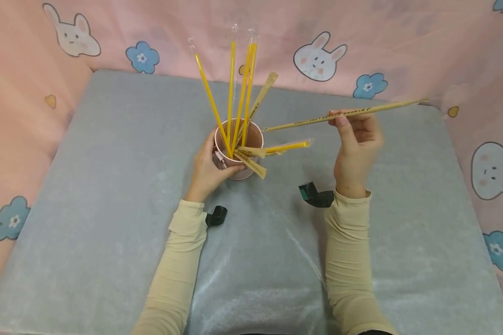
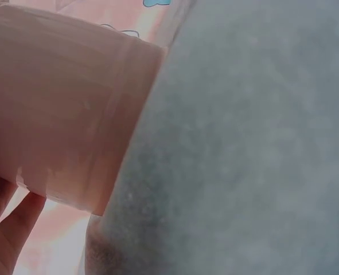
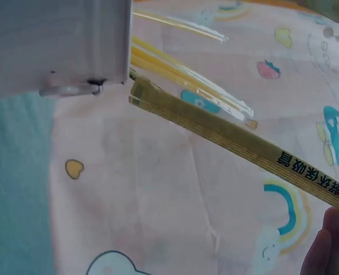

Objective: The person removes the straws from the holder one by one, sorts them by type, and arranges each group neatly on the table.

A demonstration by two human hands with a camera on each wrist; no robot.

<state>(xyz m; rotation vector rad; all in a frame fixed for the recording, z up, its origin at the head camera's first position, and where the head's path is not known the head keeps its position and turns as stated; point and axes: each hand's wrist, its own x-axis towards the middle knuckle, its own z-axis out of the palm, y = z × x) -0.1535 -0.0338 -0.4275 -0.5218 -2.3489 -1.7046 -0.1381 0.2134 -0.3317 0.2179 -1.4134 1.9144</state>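
Note:
My left hand (image 1: 207,170) grips a pink cup (image 1: 256,135) around its side, near the middle of the table. Several yellow straws (image 1: 211,88) in clear wrappers stand or lean in the cup, and one points out to the right. Among them are a few paper-wrapped straws (image 1: 265,94) in tan sleeves. Between thumb and fingers, my right hand (image 1: 357,144) pinches another paper-wrapped straw (image 3: 215,126), printed with dark characters. It lies nearly level, its left end close to the cup's right rim. In the left wrist view the cup wall (image 2: 60,103) fills the upper left.
A grey cloth covers the table (image 1: 121,195). Behind and beside it hangs a pink curtain (image 1: 184,28) with rabbits and blue flowers. Dark camera mounts (image 1: 316,195) stick out from both wrists.

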